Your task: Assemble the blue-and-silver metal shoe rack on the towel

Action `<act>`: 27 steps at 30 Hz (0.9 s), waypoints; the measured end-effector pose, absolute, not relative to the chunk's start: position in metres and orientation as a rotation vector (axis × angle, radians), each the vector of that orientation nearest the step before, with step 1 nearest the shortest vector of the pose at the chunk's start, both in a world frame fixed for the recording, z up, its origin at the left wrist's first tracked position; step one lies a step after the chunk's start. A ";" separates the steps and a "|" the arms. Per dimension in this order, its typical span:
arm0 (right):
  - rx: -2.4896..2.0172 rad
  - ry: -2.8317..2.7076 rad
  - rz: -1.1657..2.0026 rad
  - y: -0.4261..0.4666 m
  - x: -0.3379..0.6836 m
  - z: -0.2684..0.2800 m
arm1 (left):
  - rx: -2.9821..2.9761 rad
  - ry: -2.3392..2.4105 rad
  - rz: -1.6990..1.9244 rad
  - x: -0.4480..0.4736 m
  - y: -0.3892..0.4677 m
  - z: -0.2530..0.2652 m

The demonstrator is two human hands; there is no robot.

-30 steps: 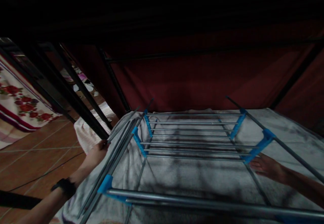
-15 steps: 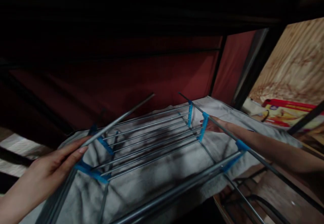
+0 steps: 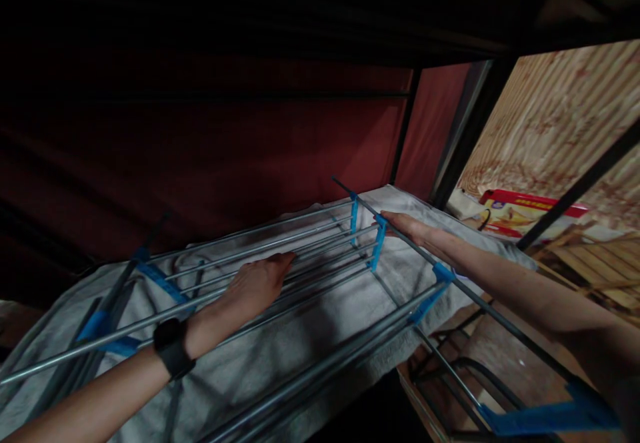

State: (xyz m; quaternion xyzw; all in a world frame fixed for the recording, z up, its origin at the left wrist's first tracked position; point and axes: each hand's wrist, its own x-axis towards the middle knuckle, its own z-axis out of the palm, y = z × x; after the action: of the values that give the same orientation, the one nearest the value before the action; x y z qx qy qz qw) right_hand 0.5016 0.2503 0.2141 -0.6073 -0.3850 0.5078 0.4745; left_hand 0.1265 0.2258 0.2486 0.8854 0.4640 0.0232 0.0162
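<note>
My left hand [image 3: 261, 281], a black watch [image 3: 173, 347] on its wrist, is closed around a loose metal tube [image 3: 125, 329]. This tube slants over the left part of a metal rack; its far end is hidden by the hand. Several parallel tubes [image 3: 280, 243] run between blue plastic brackets. At the right side, my right hand [image 3: 404, 226] reaches behind the side rail, its fingers against a blue bracket [image 3: 379, 243]; part of the grip is hidden. On the left are more blue brackets [image 3: 163, 283].
The rack stands on a grey-white cloth [image 3: 320, 336]. Dark posts [image 3: 475, 129] and a red panel [image 3: 280, 149] close off the back. At right are a red and yellow package [image 3: 525, 213] and a dark metal frame [image 3: 465, 363] below. Another blue bracket [image 3: 550, 416] juts in at lower right.
My left hand has moved right, over the middle of the rack, with the loose tube lowered and slid leftward through the view. My right hand stays at the right bracket. The view has shifted right.
</note>
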 end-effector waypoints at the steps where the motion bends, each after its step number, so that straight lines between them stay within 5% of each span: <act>1: -1.491 -0.934 1.247 0.249 0.501 0.214 | 2.745 1.447 0.060 0.132 0.228 0.243; 27: -1.510 -1.018 1.195 0.264 0.517 0.192 | 2.729 1.539 0.020 0.158 0.225 0.218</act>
State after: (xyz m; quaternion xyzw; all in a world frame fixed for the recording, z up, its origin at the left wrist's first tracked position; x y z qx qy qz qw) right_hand 0.5171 0.2638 0.1923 -0.6142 -0.4143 0.4863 0.4633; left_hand 0.1580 0.2253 0.2184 0.8709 0.4914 0.0065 0.0043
